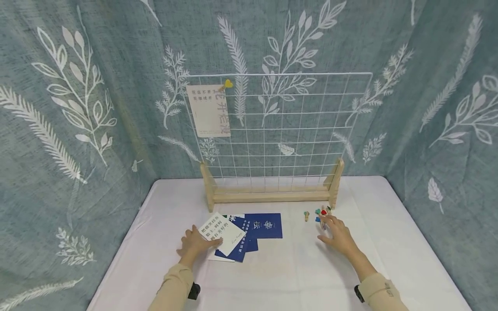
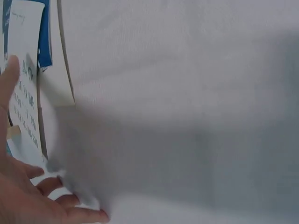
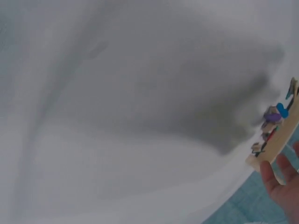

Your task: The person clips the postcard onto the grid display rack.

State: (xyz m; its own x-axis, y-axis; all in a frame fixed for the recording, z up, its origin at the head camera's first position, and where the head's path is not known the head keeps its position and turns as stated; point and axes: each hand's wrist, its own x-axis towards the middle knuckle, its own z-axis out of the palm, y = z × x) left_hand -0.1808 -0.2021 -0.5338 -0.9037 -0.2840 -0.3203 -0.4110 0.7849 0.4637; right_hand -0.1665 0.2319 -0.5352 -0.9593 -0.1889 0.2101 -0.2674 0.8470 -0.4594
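Note:
In the head view my left hand [image 1: 192, 244] holds a white card [image 1: 223, 233] printed with dark characters, its thumb lying on the card's face. Beneath and beside that card lie several overlapping cards, among them a dark blue card [image 1: 272, 225]. The left wrist view shows the thumb over the white card [image 2: 28, 28] and the other fingers spread near its edge. My right hand [image 1: 340, 237] reaches over a cluster of small wooden clips [image 1: 318, 219] with coloured tops; its fingers are loosely extended. Whether a fingertip touches a clip is hard to tell.
Behind the cards stands a white wire grid [image 1: 280, 129] in a wooden base [image 1: 268, 197]. A cream card [image 1: 210, 114] hangs at its upper left from a clip with a yellow heart [image 1: 228, 84]. Patterned blue-grey cloth [image 1: 128, 86] surrounds the white table [image 1: 280, 276].

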